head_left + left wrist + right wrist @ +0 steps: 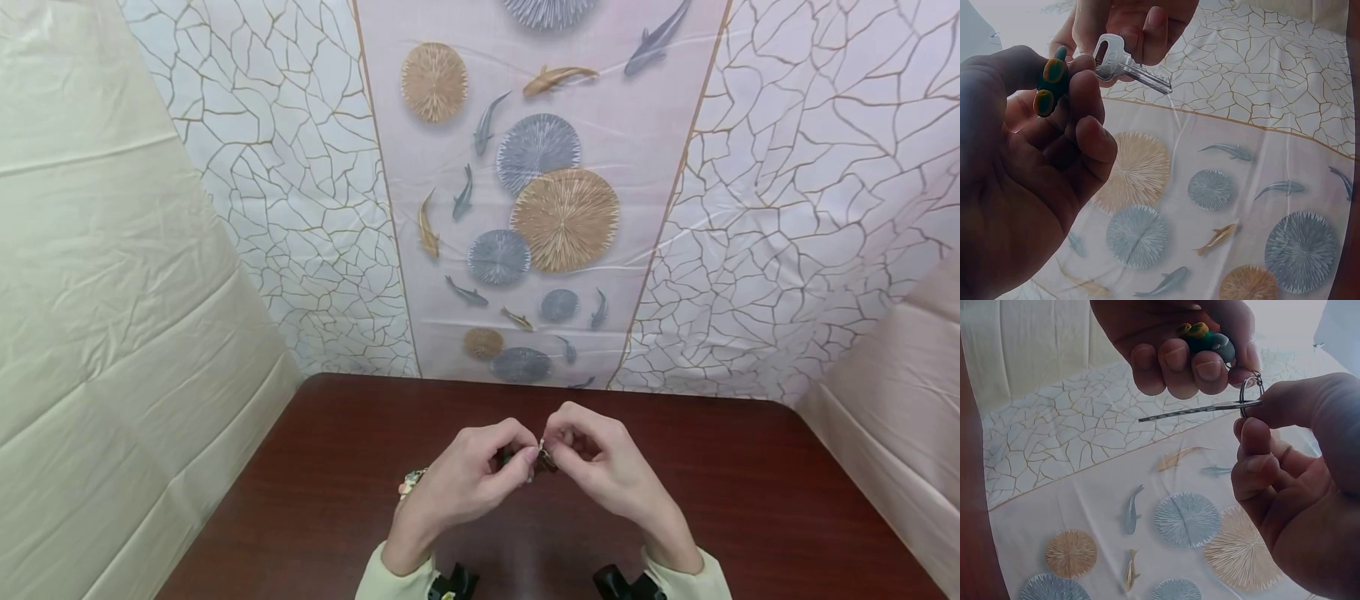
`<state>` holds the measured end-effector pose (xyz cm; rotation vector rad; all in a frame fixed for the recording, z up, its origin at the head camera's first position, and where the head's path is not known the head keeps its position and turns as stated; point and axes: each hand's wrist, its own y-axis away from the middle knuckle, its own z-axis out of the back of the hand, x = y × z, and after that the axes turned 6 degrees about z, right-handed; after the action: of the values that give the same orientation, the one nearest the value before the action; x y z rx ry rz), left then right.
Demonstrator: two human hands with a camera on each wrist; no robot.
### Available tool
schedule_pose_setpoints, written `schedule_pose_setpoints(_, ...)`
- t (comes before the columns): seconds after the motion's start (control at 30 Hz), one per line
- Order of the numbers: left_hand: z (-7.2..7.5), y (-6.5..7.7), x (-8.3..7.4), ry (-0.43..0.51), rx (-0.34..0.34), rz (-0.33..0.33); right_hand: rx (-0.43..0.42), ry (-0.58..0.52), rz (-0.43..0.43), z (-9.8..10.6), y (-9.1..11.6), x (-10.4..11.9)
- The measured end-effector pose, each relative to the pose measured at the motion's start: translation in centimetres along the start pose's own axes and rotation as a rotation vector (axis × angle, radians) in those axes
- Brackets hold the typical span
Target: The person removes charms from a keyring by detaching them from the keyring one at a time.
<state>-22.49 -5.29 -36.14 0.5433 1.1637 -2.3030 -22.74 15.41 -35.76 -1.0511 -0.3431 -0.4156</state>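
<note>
Both hands meet above the table, fingertips close together. My left hand [468, 471] grips a small dark-green keychain charm [1050, 84] with raised orange-rimmed spots and a grey end. A short chain [1259, 378] links the charm to a metal split ring [1244, 394]. Between thumb and index finger, my right hand [1297, 469] pinches that ring, right at the head of a silver key [1191, 412]. The key's toothed blade points away from the right fingertips; its slotted head shows in the left wrist view, partly behind the left fingertips.
A dark red-brown table [300, 517] lies under the hands. Behind it hangs a cloth [465, 333] printed with fish and round shapes, with pale fabric [112, 350] at the sides. Black wrist devices [453, 583] and a light-coloured bracelet [411, 481] are on the arms.
</note>
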Motion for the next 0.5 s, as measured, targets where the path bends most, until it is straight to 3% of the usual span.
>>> schedule_pose_setpoints(0.27,0.1,-0.01,0.01,0.015,0.012,-0.006,-0.01,-0.07,0.051,-0.1,-0.04,-0.1)
schedule_pose_setpoints(0.5,0.32,0.04,0.06,0.001,0.017,-0.006,-0.022,-0.062,-0.027,0.13,0.04,-0.08)
